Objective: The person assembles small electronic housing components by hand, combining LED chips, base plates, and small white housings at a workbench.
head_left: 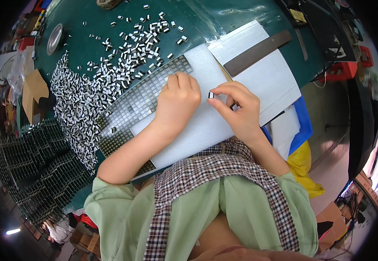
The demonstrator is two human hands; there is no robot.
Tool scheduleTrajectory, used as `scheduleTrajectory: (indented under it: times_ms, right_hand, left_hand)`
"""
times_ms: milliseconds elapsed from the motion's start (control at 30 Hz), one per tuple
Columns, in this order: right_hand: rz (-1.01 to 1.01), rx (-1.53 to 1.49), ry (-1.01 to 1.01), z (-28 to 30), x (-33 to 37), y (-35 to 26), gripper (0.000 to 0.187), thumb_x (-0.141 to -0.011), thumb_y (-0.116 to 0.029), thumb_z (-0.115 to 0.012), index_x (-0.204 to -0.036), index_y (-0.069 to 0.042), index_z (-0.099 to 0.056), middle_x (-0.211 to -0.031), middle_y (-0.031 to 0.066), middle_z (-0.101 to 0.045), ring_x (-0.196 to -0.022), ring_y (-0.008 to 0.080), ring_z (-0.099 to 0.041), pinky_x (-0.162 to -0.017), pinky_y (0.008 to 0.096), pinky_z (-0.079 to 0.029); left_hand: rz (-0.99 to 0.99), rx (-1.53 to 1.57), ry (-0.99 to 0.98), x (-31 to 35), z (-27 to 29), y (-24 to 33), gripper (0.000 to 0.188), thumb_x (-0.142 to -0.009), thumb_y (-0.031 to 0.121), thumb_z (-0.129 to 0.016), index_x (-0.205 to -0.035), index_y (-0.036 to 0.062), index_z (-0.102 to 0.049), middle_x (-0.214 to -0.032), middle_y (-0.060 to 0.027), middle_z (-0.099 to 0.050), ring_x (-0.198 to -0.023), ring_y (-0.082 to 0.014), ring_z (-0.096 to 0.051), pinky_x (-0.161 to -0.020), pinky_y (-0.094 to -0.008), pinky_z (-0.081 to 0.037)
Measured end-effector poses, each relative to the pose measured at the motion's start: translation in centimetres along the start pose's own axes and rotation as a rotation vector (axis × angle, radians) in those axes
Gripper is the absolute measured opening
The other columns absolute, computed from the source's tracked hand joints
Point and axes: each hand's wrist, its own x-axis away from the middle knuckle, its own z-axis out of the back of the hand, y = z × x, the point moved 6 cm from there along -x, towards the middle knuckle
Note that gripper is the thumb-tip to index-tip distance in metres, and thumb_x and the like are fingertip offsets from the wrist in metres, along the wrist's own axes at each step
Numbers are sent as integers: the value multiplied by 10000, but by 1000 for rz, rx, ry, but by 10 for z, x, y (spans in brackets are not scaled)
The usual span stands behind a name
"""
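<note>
Small black-and-white block [211, 95] sits pinched between thumb and forefinger of the right hand [237, 109], held just above the white foam sheet [197, 126] near the sheet's middle. Grip is narrow, fingertips only, closed on the block. Other fingers curled under.

Left hand [178, 101] is just beside it, to the left, fist-like, fingers bent down and pressing on the foam sheet's edge where it overlaps the grid tray [130, 108]. Cannot tell whether it holds anything; fingertips are hidden under the hand.

Grid tray lies under the foam sheet, angled across the green table [206, 21]; its cells look filled with small parts, too small to tell one by one. A second white sheet [271, 78] lies further right with a dark flat bar [258, 52] across it.

Left of the tray: big loose pile of the same blocks [78, 104], thinning out to scattered ones toward the table's far side. Stacks of dark trays [32, 169] at the far left. Round metal lid [54, 38] near the table's far left edge. Blue sheet [303, 126] and yellow bag [302, 167] to the right, below the table's edge.
</note>
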Motion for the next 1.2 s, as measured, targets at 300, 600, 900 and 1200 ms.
scheduleTrajectory:
  times_ms: [300, 600, 900, 1200]
  right_hand:
    - [116, -40, 10, 4, 3, -3, 187, -701, -41, -734, -878, -51, -671, -869, 43, -640, -557, 93, -509, -482, 218, -405]
    - [193, -81, -13, 0, 6, -8, 210, -686, -7, -733, -881, -62, -678, -876, 36, -636, -549, 57, -499, -436, 198, -380]
    - [193, -85, -25, 0, 6, -8, 215, -682, -7, -738, -883, -58, -680, -876, 36, -631, -559, 54, -500, -446, 196, -384]
    - [163, -129, -31, 0, 7, -7, 206, -692, -9, -739, -883, -53, -675, -882, 36, -627, -561, 48, -492, -455, 189, -381]
  left_hand:
    - [596, 1315, -186, 15, -5, -47, 148, -748, -4, -648, -890, -48, -643, -817, -133, -653, -715, -173, -640, -632, -253, -538]
    - [1007, 2319, -350, 47, -25, -3, 182, -823, 41, -657, -988, -33, -643, -883, -107, -668, -784, -143, -648, -737, -240, -534]
    - [956, 2308, -299, 42, -20, -1, 163, -822, 26, -652, -976, -26, -661, -888, -100, -671, -792, -134, -638, -742, -242, -520]
    - [928, 2249, -263, 41, -18, -2, 149, -810, 18, -664, -951, -26, -675, -855, -104, -674, -784, -136, -634, -719, -238, -506]
